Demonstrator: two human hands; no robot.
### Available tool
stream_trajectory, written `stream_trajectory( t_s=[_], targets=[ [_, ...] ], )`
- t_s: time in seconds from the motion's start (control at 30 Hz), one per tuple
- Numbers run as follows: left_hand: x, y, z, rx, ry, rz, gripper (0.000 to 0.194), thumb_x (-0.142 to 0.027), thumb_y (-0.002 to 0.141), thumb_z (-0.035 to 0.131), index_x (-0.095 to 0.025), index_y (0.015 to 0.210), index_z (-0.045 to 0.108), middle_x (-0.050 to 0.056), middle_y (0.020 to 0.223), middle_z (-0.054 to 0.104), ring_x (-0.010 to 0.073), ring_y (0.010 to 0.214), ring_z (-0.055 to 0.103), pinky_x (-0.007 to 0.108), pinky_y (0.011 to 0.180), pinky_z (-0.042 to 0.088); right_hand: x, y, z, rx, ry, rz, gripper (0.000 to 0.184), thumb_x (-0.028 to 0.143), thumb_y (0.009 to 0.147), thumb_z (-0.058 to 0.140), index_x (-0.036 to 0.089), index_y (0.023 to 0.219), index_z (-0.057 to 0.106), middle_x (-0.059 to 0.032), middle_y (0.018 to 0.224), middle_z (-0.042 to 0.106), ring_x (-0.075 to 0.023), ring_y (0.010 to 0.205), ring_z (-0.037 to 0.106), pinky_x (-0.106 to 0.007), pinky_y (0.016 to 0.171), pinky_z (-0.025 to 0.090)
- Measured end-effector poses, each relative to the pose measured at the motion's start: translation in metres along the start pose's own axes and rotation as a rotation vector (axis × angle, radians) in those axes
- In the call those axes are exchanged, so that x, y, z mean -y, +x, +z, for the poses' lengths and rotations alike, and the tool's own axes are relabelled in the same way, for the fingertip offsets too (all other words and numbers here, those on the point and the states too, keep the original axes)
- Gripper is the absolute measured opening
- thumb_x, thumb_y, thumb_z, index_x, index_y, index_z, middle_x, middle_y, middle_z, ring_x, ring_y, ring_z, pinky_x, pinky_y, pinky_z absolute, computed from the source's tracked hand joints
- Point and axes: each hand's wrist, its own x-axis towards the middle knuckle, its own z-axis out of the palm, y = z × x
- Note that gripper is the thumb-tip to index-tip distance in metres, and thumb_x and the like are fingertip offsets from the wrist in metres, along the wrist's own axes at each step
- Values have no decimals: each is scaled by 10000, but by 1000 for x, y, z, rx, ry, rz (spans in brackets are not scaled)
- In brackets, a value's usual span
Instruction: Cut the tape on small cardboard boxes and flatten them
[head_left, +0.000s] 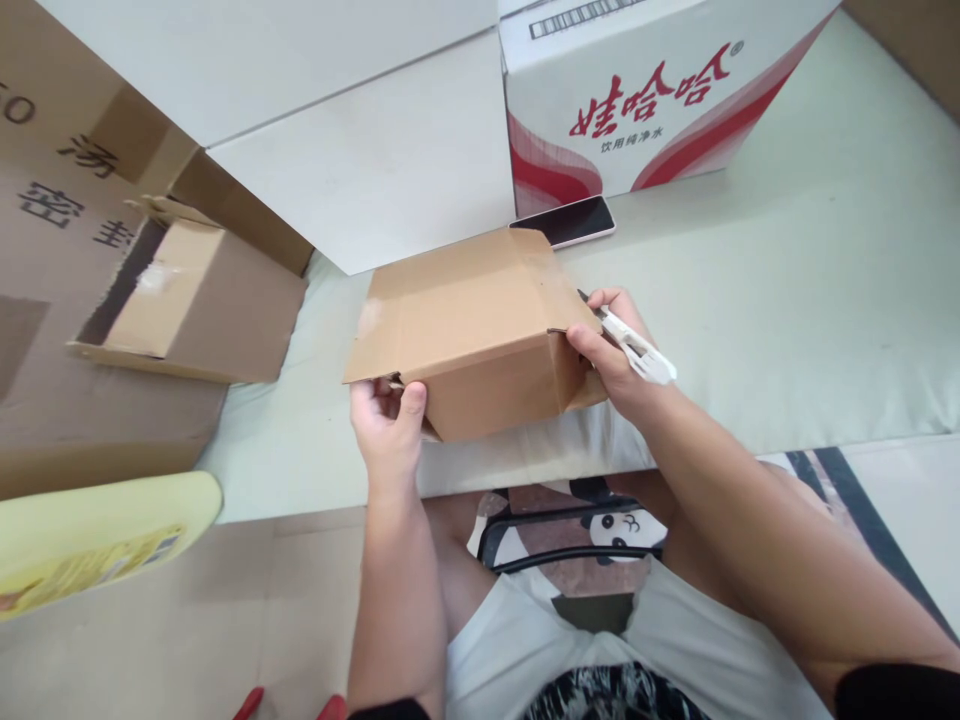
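A brown cardboard box [480,335] is tilted up between my hands, over the pale green cover in front of my lap. My left hand [386,425] grips its near left corner, thumb on the front side and fingers tucked under the edge. At the right end, my right hand [619,350] pinches the box edge between thumb and fingers. That same hand also carries a white utility knife [637,345], which lies along the palm with its dark tip toward the box. Part of the right fingers is hidden behind the cardboard.
A dark-screened phone [574,220] lies behind the box, against a white and red carton [622,110]. White boxes [390,170] stand at the back. To the left are an open cardboard box [232,300] and a large brown carton [97,420]. A yellow container [112,530] is at lower left.
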Motion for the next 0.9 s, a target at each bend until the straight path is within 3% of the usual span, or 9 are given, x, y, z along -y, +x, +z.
stream_trajectory(
  t_s=[0.13,0.33,0.5,0.67,0.9],
  targets=[
    [-6,2,-3,87,17,-64,624,-711,607,883,-193,861,644,24,736,673,150,682,658,254,629,514,3,0,-3,-98,43,-32,458,509,768,734,282,987,402,64,729,408,-137,638,401,-289,607,324],
    [-12,2,-10,149,88,-134,581,-638,524,924,-176,701,621,53,663,681,178,622,677,270,579,563,0,3,-9,-75,99,8,409,551,805,727,274,922,450,58,694,415,-121,589,367,-277,538,276],
    [-16,-5,-11,146,138,-50,548,-541,514,944,-197,574,522,1,541,573,132,520,589,230,482,505,0,4,-9,-117,154,59,361,530,822,716,265,887,479,51,694,389,-112,578,332,-269,502,230],
    [-23,-8,-9,122,207,106,725,-685,552,889,-222,463,338,-49,416,386,90,406,439,210,404,424,4,3,-6,-113,159,121,342,502,808,710,258,861,478,54,682,392,-110,580,335,-266,514,216],
    [-17,-2,-11,133,354,77,690,-854,629,740,-184,543,597,67,521,627,174,503,615,258,490,518,10,3,-3,-96,132,169,369,469,740,754,254,856,477,57,713,404,-116,631,372,-279,578,328]
  ],
)
